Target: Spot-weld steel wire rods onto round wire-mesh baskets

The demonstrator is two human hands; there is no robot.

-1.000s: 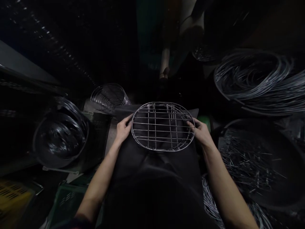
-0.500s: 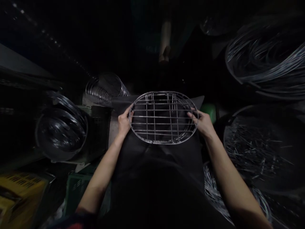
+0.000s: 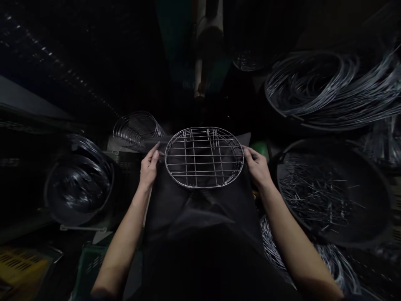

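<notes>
An oval wire basket (image 3: 204,155) with a grid of crossing wires lies over a dark cloth (image 3: 200,217) in front of my body. My left hand (image 3: 149,167) is just off the basket's left end, thumb and fingers apart, with nothing in it. At the opposite end, my right hand (image 3: 258,165) has its thumb and fingertips at the rim, seemingly pinching it; the far fingers are partly hidden.
To the right, a wide basin (image 3: 372,209) holds short wire pieces, below a heap of wire hoops (image 3: 313,96). A tub of metal rings (image 3: 78,179) and a wire coil (image 3: 138,125) are at left. Green (image 3: 90,263) and yellow crates (image 3: 21,263) stand lower left.
My left hand has let go of the basket's left end and drawn away to the left. The basket has shifted slightly left in view, and my right hand has slid outward to its rim.
</notes>
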